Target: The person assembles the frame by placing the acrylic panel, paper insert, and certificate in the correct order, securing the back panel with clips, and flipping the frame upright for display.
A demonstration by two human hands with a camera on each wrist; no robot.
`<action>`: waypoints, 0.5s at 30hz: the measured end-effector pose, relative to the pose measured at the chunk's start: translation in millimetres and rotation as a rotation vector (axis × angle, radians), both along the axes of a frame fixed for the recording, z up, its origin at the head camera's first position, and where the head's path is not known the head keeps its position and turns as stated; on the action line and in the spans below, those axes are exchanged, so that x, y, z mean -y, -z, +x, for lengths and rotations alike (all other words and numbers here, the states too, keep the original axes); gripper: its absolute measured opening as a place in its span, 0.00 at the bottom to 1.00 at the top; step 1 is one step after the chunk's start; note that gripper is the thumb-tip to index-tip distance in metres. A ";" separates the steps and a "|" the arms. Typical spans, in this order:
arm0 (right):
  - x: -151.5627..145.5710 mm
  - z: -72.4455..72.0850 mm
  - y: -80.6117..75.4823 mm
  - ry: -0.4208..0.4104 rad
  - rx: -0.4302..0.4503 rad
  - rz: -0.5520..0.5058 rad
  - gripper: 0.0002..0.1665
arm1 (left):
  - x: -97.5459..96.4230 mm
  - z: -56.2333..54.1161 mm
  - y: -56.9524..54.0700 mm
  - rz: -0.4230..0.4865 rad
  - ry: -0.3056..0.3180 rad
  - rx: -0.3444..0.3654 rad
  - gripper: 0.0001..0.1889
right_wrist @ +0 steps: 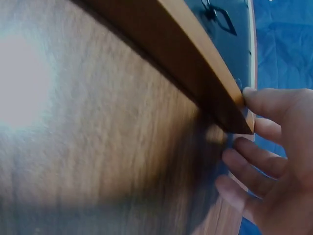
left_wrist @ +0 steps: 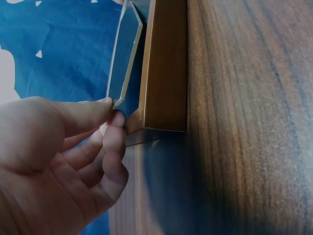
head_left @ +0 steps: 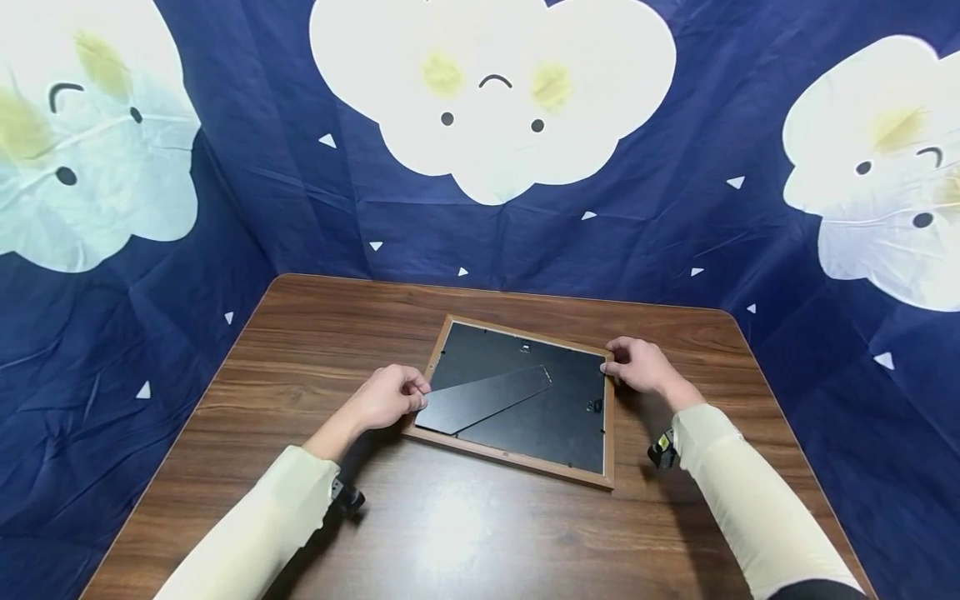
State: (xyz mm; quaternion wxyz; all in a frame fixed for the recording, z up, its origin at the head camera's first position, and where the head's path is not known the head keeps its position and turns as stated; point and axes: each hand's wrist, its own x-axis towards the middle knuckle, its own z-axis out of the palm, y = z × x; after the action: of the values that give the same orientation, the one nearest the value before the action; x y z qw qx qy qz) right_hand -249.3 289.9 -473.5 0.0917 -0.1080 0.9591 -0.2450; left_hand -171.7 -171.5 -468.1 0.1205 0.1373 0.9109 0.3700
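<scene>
A wooden picture frame (head_left: pixel 510 454) lies face down on the table, its black backing board (head_left: pixel 558 425) upward. Hinged to the board is a black easel stand (head_left: pixel 480 400), slanting toward the frame's left side. My left hand (head_left: pixel 390 396) pinches the free end of this stand between thumb and fingertips. In the left wrist view, the stand (left_wrist: pixel 126 54) is tilted up off the backing, above the frame's edge (left_wrist: pixel 166 68). At the far right corner of the frame, my right hand (head_left: pixel 637 364) grips the rim, thumb on top; its lower fingers (right_wrist: pixel 244 166) are spread beside the corner.
The brown wood-grain table (head_left: pixel 337 325) extends around the frame. A dark blue cloth (head_left: pixel 285 192) with white clouds hangs behind and at both sides. Small hanging hardware (head_left: pixel 596 406) sits on the backing's right side. Each wrist carries a small black camera (head_left: pixel 662 450).
</scene>
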 end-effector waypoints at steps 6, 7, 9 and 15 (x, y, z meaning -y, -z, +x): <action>-3.7 -4.4 -2.3 -0.001 0.055 -0.016 0.28 | -1.9 1.0 1.2 0.036 -0.018 0.023 0.05; -3.8 -5.0 -2.2 0.002 0.053 -0.017 0.27 | -2.4 1.4 1.4 0.046 -0.023 0.031 0.06; -3.3 -6.0 -2.2 0.008 0.043 -0.020 0.26 | -3.0 2.1 2.0 0.064 -0.034 0.047 0.05; 1.9 -7.1 -3.0 0.021 0.017 -0.001 0.22 | -4.0 3.3 2.9 0.054 -0.050 0.035 0.02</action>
State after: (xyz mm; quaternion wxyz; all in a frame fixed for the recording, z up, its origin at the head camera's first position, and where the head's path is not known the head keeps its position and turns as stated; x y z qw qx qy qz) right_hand -256.4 288.0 -470.5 0.0971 -0.0958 0.9592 -0.2476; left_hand -168.4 -167.6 -471.0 0.1232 0.1114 0.9014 0.3999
